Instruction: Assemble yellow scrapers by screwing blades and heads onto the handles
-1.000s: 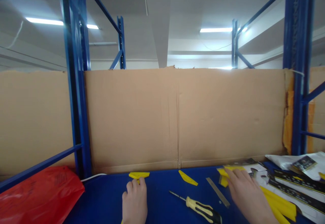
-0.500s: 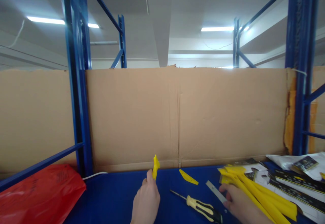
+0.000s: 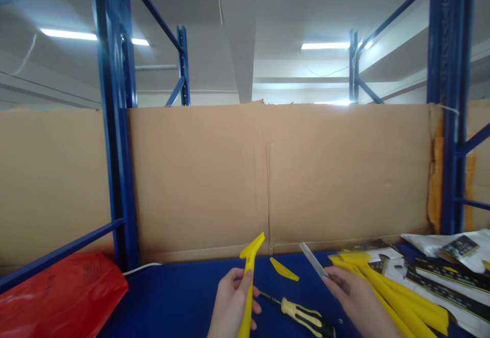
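A yellow plastic handle with an angled, flared head [image 3: 250, 256] stands upright in my left hand [image 3: 230, 302], thumb pressed along its shaft. My right hand [image 3: 358, 294] pinches one end of a flat, silvery metal blade [image 3: 313, 259], which tilts up and to the left above the blue surface. Between the hands lies a screwdriver [image 3: 302, 313] with a cream and black grip, its tip toward my left hand. Behind it rests a small flat yellow piece [image 3: 284, 269], pointed at its ends. A tiny ring-like part [image 3: 340, 321] sits near the screwdriver's grip.
Several yellow handles [image 3: 398, 289] lie piled at the right, beside black-and-white packages [image 3: 455, 287]. A red plastic bag [image 3: 57, 297] is at the left. A cardboard panel [image 3: 206, 179] closes off the back of the blue surface [image 3: 164, 297], between blue rack posts [image 3: 121, 174].
My left hand has turned and moved right, bringing the yellow handle into fuller view. My right hand has lifted the metal blade off the surface, moving it slightly left.
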A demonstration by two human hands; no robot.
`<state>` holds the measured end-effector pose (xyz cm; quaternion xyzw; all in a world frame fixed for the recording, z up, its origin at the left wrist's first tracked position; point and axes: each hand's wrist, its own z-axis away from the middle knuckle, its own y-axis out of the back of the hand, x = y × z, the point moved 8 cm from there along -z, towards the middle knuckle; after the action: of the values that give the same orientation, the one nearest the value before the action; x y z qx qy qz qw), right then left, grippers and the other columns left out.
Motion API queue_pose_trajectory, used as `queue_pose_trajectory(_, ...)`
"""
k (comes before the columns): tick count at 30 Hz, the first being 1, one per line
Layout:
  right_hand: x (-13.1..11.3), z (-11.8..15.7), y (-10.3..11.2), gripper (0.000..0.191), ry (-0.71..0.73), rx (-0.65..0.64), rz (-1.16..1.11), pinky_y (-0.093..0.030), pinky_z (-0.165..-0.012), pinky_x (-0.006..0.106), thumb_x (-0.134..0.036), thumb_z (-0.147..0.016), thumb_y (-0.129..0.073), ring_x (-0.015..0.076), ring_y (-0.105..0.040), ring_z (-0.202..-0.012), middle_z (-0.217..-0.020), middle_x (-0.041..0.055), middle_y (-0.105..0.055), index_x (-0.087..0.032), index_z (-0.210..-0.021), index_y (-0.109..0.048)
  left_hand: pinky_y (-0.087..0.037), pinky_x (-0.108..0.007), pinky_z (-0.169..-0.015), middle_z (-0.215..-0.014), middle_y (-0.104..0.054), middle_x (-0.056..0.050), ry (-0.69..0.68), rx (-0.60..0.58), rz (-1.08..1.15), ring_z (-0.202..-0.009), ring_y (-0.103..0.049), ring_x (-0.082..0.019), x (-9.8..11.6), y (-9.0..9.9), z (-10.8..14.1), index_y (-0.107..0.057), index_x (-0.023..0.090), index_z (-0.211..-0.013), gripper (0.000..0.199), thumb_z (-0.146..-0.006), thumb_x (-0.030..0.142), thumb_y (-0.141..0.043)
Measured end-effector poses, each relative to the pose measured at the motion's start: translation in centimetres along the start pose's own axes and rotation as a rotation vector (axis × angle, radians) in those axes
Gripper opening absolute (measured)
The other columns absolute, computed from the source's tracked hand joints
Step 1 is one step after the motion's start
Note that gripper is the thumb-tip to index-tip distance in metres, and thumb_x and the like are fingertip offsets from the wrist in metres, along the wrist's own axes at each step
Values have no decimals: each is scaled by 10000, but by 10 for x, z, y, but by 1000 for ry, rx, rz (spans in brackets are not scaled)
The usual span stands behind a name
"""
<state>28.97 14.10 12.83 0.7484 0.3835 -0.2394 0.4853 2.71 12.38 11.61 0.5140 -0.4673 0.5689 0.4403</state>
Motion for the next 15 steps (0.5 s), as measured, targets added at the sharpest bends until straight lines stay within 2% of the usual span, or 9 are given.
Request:
queue_pose_trajectory(2,-3,2,-3,328,-14,-5,-66,-486,-651,265,-486,-765,-517,227,-647,-687,-747,45,-721,-214,-825,-689,-370,-207,-288,-477,-576,33,75,-45,39,-348,-496,-116,-6,-5,1,-449,209,-793,524,-624,689,-572)
queue_pose_trajectory(4,-5,4,-7,366,-47,-14,-116,-468,-556,262,-505,-744,-521,206,-609,-589,-707,44,-704,-197,-836,-697,-325,-200,-277,-393,-546,36,165,-102,52,-297,-458,-120,-15,-13,3,-452,208,-819,551,-664,737,-464)
queue_pose_trajectory(6,-5,5,-11,415,-93,-26,-157,-401,-438,260,-524,-724,-518,164,-509,-452,-595,21,-640,-170,-844,-698,-263,-187,-269,-335,-507,53,188,-154,24,-254,-416,-115,-18,-21,6,-442,217,-832,585,-663,776,-415)
queue_pose_trajectory(10,-6,8,-19,471,-165,-67,-243,-309,-382,238,-552,-693,-521,109,-387,-375,-484,-34,-505,-138,-835,-694,-211,-174,-288,-340,-535,54,132,-252,-39,-236,-400,-91,-18,-37,10,-401,236,-800,636,-540,803,-520)
queue_pose_trajectory(12,-5,8,-23,487,-182,-103,-286,-285,-372,225,-573,-691,-526,93,-374,-358,-481,-45,-489,-140,-835,-695,-219,-174,-307,-369,-569,41,155,-268,-46,-247,-416,-82,-23,-41,12,-386,237,-772,626,-500,771,-566)
queue_pose_trajectory(15,-1,7,-31,517,-192,-162,-345,-253,-352,210,-619,-686,-540,70,-367,-333,-513,-45,-508,-150,-837,-696,-242,-174,-344,-398,-588,34,194,-257,-46,-285,-456,-75,-33,-42,12,-386,231,-724,530,-512,661,-612)
